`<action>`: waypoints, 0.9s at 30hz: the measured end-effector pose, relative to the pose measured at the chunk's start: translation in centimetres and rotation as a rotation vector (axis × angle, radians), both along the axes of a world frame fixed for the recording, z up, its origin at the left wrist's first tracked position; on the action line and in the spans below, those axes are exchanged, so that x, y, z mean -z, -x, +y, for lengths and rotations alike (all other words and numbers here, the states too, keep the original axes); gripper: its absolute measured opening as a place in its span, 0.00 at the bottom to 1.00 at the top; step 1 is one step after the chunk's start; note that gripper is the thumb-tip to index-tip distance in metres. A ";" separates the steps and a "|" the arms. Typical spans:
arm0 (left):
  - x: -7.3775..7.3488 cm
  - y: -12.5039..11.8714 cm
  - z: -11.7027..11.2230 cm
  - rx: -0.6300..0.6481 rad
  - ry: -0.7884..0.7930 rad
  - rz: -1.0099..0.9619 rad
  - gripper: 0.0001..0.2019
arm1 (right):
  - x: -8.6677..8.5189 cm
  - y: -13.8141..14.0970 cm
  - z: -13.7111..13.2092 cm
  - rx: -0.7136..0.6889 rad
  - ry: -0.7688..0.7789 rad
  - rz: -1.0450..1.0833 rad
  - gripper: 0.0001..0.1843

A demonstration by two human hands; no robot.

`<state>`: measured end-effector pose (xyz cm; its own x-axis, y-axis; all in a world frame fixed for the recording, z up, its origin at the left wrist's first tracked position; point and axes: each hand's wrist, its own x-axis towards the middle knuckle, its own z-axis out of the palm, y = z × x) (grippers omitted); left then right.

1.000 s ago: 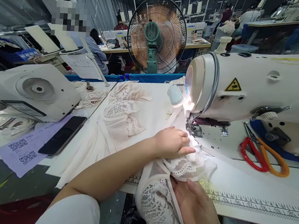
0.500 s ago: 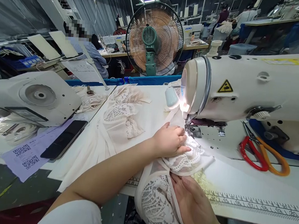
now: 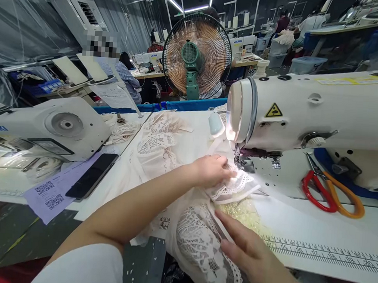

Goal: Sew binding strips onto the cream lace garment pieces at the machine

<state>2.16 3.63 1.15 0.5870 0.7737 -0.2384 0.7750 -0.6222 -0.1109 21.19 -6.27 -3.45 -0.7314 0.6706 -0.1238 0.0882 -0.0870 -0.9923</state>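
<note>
A cream lace bra [image 3: 201, 241] runs from under the presser foot [image 3: 237, 158] of the white sewing machine [image 3: 294, 110] down over the table's front edge. Beside the lit needle area, my left hand [image 3: 211, 171] has its fingers bent down on the lace, gripping the part closest to the foot. My right hand [image 3: 249, 249] rests along the right edge of the lower cup, fingers stretched out and thumb apart. Part of the bra is hidden under my left hand and forearm.
Red-and-orange-handled scissors [image 3: 332, 190] lie right of the needle. More lace pieces [image 3: 156, 143] lie left of my forearm. A phone [image 3: 92, 175] sits on a purple paper [image 3: 51, 196] by a second machine [image 3: 63, 126]. A fan [image 3: 195, 58] stands behind; a person in stripes sits beyond.
My right hand has come out from beneath the fabric and now lies at the cup's right edge with fingers extended. My left hand stays by the presser foot. The view has shifted slightly.
</note>
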 end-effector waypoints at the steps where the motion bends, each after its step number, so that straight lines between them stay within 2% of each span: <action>1: -0.2 -0.2 -0.5 0.026 0.030 -0.040 0.20 | -0.3 -1.2 0.5 -0.019 -0.102 -0.089 0.26; 2: -0.3 -0.5 -1.1 0.060 0.059 -0.081 0.19 | -0.6 -2.3 1.2 -0.005 -0.218 -0.167 0.23; 3: -0.3 -0.8 -1.9 0.098 0.086 -0.120 0.19 | -0.8 -3.4 2.0 0.069 -0.369 -0.239 0.21; 5: -0.1 -1.8 -3.5 0.163 0.115 -0.197 0.15 | -1.1 -5.0 4.0 0.235 -0.738 -0.381 0.19; 6: 0.1 -2.2 -4.4 0.179 0.109 -0.231 0.13 | -1.1 -5.6 5.1 0.265 -0.937 -0.432 0.18; 8: 0.6 -2.8 -5.7 0.174 0.044 -0.284 0.11 | -0.7 -6.1 7.0 0.208 -1.230 -0.494 0.18; 10: 1.3 -2.9 -6.5 0.168 -0.054 -0.307 0.11 | 0.0 -6.2 8.3 0.073 -1.404 -0.523 0.20; 12: 1.9 -2.6 -6.7 0.187 -0.145 -0.319 0.11 | 0.6 -6.1 8.8 -0.038 -1.490 -0.532 0.20; 14: 2.4 -2.0 -6.5 0.222 -0.210 -0.344 0.13 | 1.0 -6.2 8.5 -0.083 -1.523 -0.528 0.19; 18: 3.0 -1.1 -5.8 0.278 -0.269 -0.375 0.15 | 1.1 -6.4 6.9 -0.050 -1.529 -0.534 0.16; 22: 3.4 -0.9 -5.2 0.328 -0.298 -0.401 0.14 | 1.0 -6.3 6.0 -0.026 -1.508 -0.539 0.17; 27: 3.5 -0.6 -4.3 0.359 -0.238 -0.443 0.15 | 0.7 -5.8 5.9 -0.050 -1.456 -0.530 0.17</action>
